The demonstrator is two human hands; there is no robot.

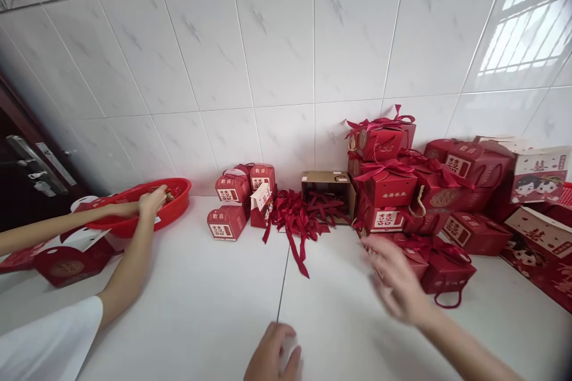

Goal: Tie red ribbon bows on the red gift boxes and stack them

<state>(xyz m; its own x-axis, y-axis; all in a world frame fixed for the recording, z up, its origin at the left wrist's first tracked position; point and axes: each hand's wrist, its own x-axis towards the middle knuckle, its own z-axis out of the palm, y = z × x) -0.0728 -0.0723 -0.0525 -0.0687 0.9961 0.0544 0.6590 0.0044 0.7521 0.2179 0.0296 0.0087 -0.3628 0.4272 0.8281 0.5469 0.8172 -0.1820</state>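
My left hand (273, 352) is at the bottom middle, just over the white tabletop (214, 297), with thumb and fingers apart and nothing between them. My right hand (395, 283), smeared by motion, is stretched out in front of the stacked red gift boxes (393, 190) and holds nothing that I can see. Several of those boxes are tied with red ribbon bows. Nearest to its fingers is a red box with a ribbon (413, 257), partly hidden behind the hand; whether they touch I cannot tell.
Loose red ribbons (297, 214) lie by an open cardboard box (328, 177). Small red boxes (227, 223) stand left of them. At far left, a co-worker's hands (154, 199) reach into a red plastic basin (184, 199). More red boxes (538, 175) stand at right against the tiled wall (277, 41).
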